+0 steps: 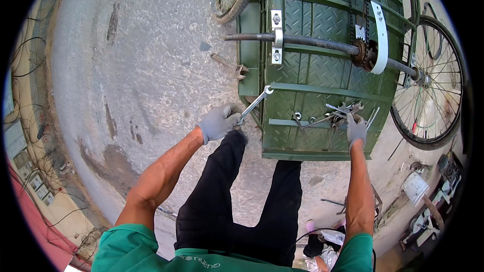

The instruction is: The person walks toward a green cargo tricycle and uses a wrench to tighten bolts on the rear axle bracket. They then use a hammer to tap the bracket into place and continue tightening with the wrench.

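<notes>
The left gloved hand [220, 121] has its fingers closed around the near end of a wrench [256, 104], whose long axis points far and right. The right gloved hand [356, 130] is nearer to the tool pile [345, 109] on the green panel [282, 142]; the pile lies mostly far and left from its fingertips. Whether these fingers grip, I cannot tell. The green shirt [237, 264] bears pale lettering.

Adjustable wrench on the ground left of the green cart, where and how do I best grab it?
Probably by the handle of the adjustable wrench, from above and the left: the handle points away from the green cart, over the ground, while the head lies nearer the cart's edge. Your left hand is closer, but is holding a silver wrench.
</notes>
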